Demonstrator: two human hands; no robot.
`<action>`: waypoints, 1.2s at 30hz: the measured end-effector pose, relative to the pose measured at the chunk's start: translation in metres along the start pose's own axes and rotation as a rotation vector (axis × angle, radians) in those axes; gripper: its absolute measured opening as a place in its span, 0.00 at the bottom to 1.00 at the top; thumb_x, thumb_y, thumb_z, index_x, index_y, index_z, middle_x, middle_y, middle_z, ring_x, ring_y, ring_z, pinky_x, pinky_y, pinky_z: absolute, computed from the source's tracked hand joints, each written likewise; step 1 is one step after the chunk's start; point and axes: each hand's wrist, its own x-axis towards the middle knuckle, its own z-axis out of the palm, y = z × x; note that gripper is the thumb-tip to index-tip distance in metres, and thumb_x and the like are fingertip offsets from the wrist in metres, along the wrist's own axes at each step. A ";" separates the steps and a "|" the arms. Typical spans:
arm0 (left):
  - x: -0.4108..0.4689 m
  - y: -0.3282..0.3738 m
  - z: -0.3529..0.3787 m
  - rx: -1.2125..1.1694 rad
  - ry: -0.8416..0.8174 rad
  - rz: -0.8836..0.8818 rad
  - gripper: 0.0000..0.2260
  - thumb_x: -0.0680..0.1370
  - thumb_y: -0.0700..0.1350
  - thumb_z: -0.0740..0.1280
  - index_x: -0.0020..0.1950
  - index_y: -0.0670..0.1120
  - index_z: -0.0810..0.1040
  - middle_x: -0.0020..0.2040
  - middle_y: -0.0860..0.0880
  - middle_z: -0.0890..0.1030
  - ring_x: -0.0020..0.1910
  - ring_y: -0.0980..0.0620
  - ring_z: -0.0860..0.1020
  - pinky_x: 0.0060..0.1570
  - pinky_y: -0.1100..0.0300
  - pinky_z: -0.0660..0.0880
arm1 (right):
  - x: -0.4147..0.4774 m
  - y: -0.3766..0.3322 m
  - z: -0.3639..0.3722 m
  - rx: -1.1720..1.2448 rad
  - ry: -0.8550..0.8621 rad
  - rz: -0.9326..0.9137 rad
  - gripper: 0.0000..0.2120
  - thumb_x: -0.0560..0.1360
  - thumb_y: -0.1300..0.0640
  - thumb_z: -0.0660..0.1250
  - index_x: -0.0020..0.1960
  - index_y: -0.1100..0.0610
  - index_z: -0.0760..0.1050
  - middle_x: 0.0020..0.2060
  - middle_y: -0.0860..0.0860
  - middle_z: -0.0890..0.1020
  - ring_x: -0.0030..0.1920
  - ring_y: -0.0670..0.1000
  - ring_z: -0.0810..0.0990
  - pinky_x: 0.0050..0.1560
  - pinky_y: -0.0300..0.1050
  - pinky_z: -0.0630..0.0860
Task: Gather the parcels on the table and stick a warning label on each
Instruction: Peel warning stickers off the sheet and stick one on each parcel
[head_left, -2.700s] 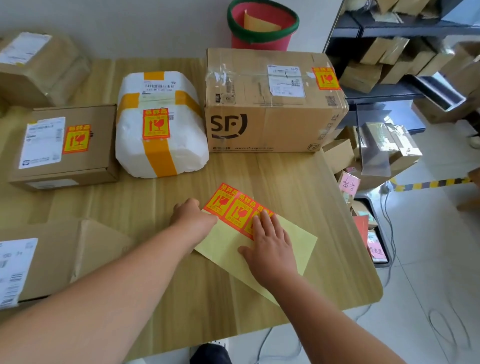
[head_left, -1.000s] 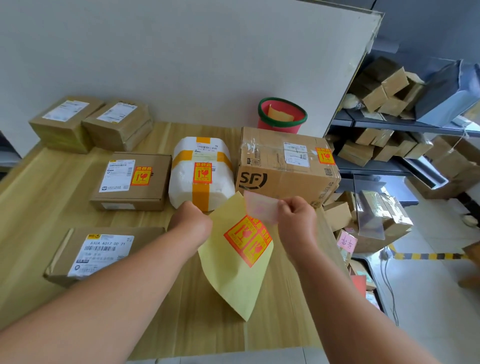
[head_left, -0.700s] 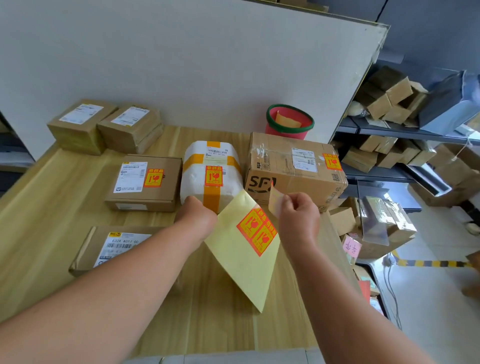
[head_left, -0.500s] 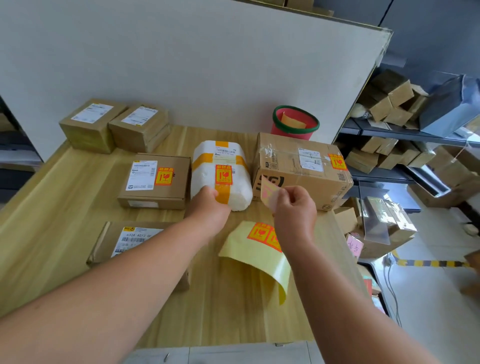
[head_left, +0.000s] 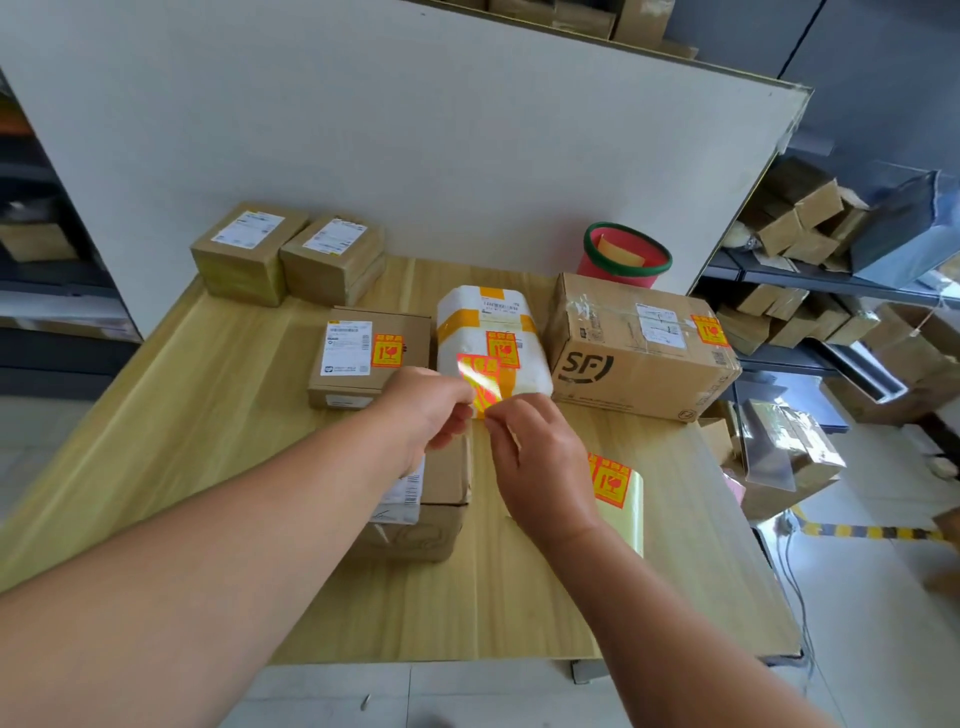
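Fingers of the left hand are curled, thumb and forefinger pinching the left edge of the warning label. The right hand is curled likewise, its fingertips nipping the label's lower right corner. Both hands hold the one label between them.

Label: orange-red and yellow, glossy with glare, held in the air and tilted. It hangs over the far end of the nearest box, not touching it as far as I can tell.

Nearest box: brown, lying on the table under the left wrist, white shipping slip partly visible on top.

Backing sheet: pale yellow, on the table just right of the right hand, two orange stickers on it.

Row behind, left to right:
- flat box, orange sticker beside its shipping slip
- white parcel with orange tape, sticker on top
- SF carton, sticker at its far right corner

The white parcel stands close between its neighbours; whether they touch is unclear.

Two small boxes stand side by side at the far left against the partition, shipping slips on top. A red bucket with a green rim stands behind the SF carton. Shelves on the right hold more cartons.
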 end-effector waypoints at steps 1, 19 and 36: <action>-0.001 -0.002 -0.006 0.025 0.001 0.010 0.05 0.73 0.37 0.66 0.37 0.42 0.76 0.31 0.46 0.78 0.28 0.51 0.74 0.34 0.61 0.71 | -0.003 -0.005 0.003 0.022 -0.022 -0.012 0.04 0.75 0.61 0.68 0.48 0.61 0.80 0.43 0.53 0.79 0.43 0.53 0.78 0.43 0.44 0.73; -0.007 -0.032 -0.076 0.255 -0.107 0.180 0.05 0.76 0.40 0.68 0.40 0.44 0.78 0.35 0.48 0.79 0.35 0.54 0.75 0.36 0.62 0.73 | 0.007 -0.033 0.029 0.636 -0.189 0.975 0.04 0.75 0.60 0.69 0.42 0.59 0.78 0.29 0.49 0.79 0.31 0.46 0.74 0.33 0.41 0.74; 0.006 -0.066 -0.068 1.067 0.000 0.384 0.35 0.70 0.57 0.71 0.74 0.49 0.62 0.70 0.50 0.65 0.68 0.48 0.61 0.66 0.53 0.61 | 0.005 0.011 0.019 0.740 -0.319 1.174 0.03 0.78 0.61 0.64 0.46 0.60 0.75 0.32 0.52 0.73 0.28 0.47 0.71 0.27 0.41 0.68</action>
